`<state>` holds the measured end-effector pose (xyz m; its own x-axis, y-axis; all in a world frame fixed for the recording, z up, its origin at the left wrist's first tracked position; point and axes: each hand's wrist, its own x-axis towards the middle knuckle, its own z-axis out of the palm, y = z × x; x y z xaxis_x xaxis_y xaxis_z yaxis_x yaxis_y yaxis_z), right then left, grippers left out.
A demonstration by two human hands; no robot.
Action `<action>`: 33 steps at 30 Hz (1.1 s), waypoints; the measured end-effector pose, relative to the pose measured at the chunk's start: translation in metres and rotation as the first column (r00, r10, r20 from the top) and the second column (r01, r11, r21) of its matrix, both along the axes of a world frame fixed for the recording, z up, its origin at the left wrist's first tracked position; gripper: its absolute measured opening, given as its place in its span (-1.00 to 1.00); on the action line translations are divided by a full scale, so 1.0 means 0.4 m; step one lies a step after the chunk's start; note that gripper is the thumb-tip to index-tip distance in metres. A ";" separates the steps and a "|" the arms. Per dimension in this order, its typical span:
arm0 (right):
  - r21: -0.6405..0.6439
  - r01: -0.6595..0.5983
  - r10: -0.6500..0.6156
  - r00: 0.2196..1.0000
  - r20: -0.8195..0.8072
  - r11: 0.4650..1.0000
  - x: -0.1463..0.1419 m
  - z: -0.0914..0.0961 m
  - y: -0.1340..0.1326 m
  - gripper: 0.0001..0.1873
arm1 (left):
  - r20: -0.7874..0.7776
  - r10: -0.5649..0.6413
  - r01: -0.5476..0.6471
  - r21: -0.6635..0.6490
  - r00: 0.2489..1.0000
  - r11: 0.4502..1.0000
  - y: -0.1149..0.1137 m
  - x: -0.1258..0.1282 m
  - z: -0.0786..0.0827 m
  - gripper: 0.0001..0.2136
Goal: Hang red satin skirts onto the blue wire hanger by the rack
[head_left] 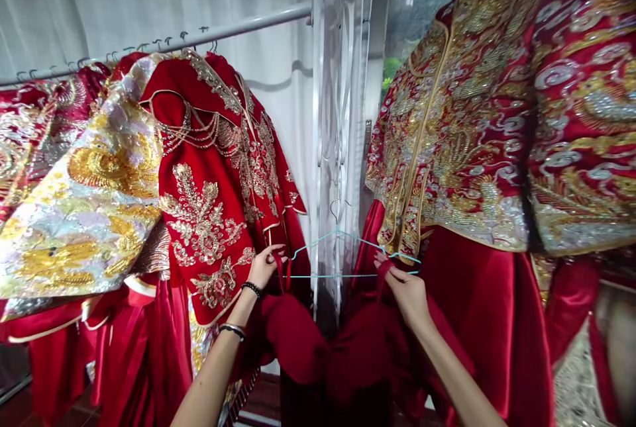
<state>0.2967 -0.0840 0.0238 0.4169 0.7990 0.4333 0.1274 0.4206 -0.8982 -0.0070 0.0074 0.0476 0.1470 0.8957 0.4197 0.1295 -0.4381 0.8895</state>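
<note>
My left hand (263, 267) pinches a red strap at the left end of a thin teal wire hanger (348, 256). My right hand (405, 288) grips the red cloth at the hanger's right end. A plain red satin garment (318, 354) sags from the hanger between my two hands. Two dark bracelets sit on my left wrist.
Red jackets with gold embroidery (209, 195) hang from a metal rail (199, 36) on the left. Another heavily embroidered red jacket (477, 122) hangs at the right over a red skirt. A white curtain and a window post stand behind.
</note>
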 end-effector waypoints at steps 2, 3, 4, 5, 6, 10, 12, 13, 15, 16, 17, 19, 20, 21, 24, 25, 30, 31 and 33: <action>-0.004 0.000 0.000 1.000 0.024 1.000 0.000 0.000 -0.001 -0.70 | -0.107 -0.030 0.031 0.005 0.994 1.000 0.003 0.018 0.017 -0.55; -0.009 -0.002 0.002 0.999 0.038 1.000 -0.001 0.000 -0.002 -0.70 | -0.180 -0.027 0.031 0.019 0.983 0.999 0.003 0.028 0.026 -0.55; -0.014 -0.005 0.006 0.999 0.051 1.000 -0.003 0.002 -0.003 -0.70 | -0.260 -0.018 0.030 0.040 0.965 0.999 0.003 0.038 0.035 -0.56; -0.020 -0.010 0.011 0.998 0.060 1.000 -0.005 0.004 -0.006 -0.70 | -0.340 -0.010 0.033 0.061 0.940 0.998 0.003 0.046 0.043 -0.59; -0.025 -0.011 0.013 0.998 0.065 1.000 -0.007 0.007 -0.008 -0.70 | -0.410 -0.007 0.044 0.082 0.912 0.996 0.002 0.054 0.050 -0.62; -0.055 0.039 -0.038 0.999 0.029 0.998 -0.002 0.020 -0.025 -0.67 | -0.553 -0.016 0.125 0.160 0.833 0.979 -0.003 0.061 0.062 -0.77; -0.065 0.085 -0.086 0.996 -0.001 0.994 0.013 0.023 -0.032 -0.64 | -0.537 0.039 0.094 0.217 0.842 0.972 -0.003 0.053 0.061 -0.81; -0.065 0.108 -0.109 0.994 -0.012 0.992 0.025 0.024 -0.034 -0.63 | -0.516 0.066 0.069 0.238 0.854 0.969 -0.001 0.048 0.061 -0.82; -0.057 0.158 -0.160 0.987 -0.026 0.986 0.053 0.025 -0.041 -0.61 | -0.464 0.071 0.047 0.238 0.883 0.970 0.008 0.037 0.063 -0.83; -0.054 0.188 -0.190 0.981 -0.031 0.981 0.069 0.025 -0.045 -0.60 | -0.442 0.045 0.056 0.213 0.896 0.976 0.015 0.032 0.066 -0.83; -0.049 0.216 -0.218 0.975 -0.033 0.975 0.086 0.026 -0.049 -0.58 | -0.422 0.008 0.073 0.176 0.907 0.982 0.024 0.028 0.070 -0.83; -0.034 0.262 -0.263 0.965 -0.025 0.964 0.117 0.028 -0.061 -0.58 | -0.380 -0.047 0.097 0.115 0.924 0.989 0.043 0.022 0.079 -0.84; -0.026 0.279 -0.279 0.960 -0.016 0.960 0.132 0.029 -0.068 -0.58 | -0.361 -0.063 0.104 0.094 0.930 0.990 0.054 0.021 0.082 -0.85; -0.020 0.292 -0.292 0.956 -0.007 0.956 0.145 0.031 -0.074 -0.59 | -0.344 -0.078 0.111 0.079 0.936 0.991 0.064 0.020 0.084 -0.85; -0.025 0.283 -0.283 0.959 0.013 0.959 0.172 0.038 -0.088 -0.61 | -0.308 -0.117 0.136 0.040 0.944 0.990 0.090 0.026 0.079 -0.86; -0.035 0.262 -0.261 0.965 0.021 0.964 0.177 0.042 -0.090 -0.61 | -0.294 -0.129 0.145 0.032 0.947 0.989 0.097 0.029 0.074 -0.87; -0.106 0.130 -0.118 0.986 0.118 0.986 0.181 0.081 -0.077 -0.64 | -0.253 -0.155 0.173 0.048 0.955 0.984 0.114 0.050 0.049 -0.86; -0.123 0.115 -0.094 0.982 0.166 0.986 0.178 0.092 -0.070 -0.65 | -0.264 -0.154 0.175 0.058 0.952 0.983 0.113 0.053 0.046 -0.87; -0.153 0.126 -0.076 0.952 0.296 0.980 0.171 0.114 -0.053 -0.67 | -0.294 -0.146 0.175 0.077 0.945 0.982 0.107 0.058 0.043 -0.88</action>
